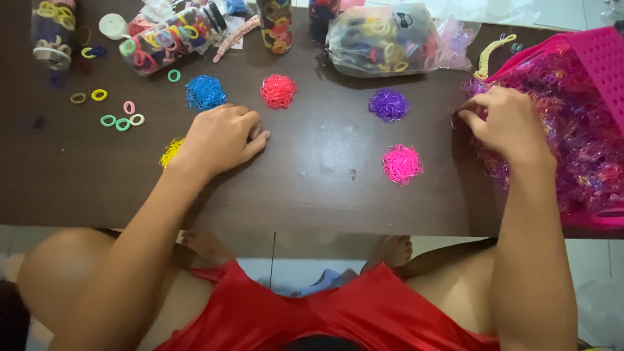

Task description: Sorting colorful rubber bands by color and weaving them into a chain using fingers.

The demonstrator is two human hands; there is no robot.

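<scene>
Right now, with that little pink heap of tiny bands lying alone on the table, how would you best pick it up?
Probably pinch the pink heap from above, fingers closing on opposite edges. It is a low, loose mound on the table, so there is no firm part to grip.

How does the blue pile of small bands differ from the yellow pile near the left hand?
The blue pile lies in full view, clear of the left hand; the yellow pile sits against that hand's wrist, partly hidden. The blue pile looks larger and rounder; the visible yellow part is thinner. Both are heaps of tiny bands on the dark table.
</scene>
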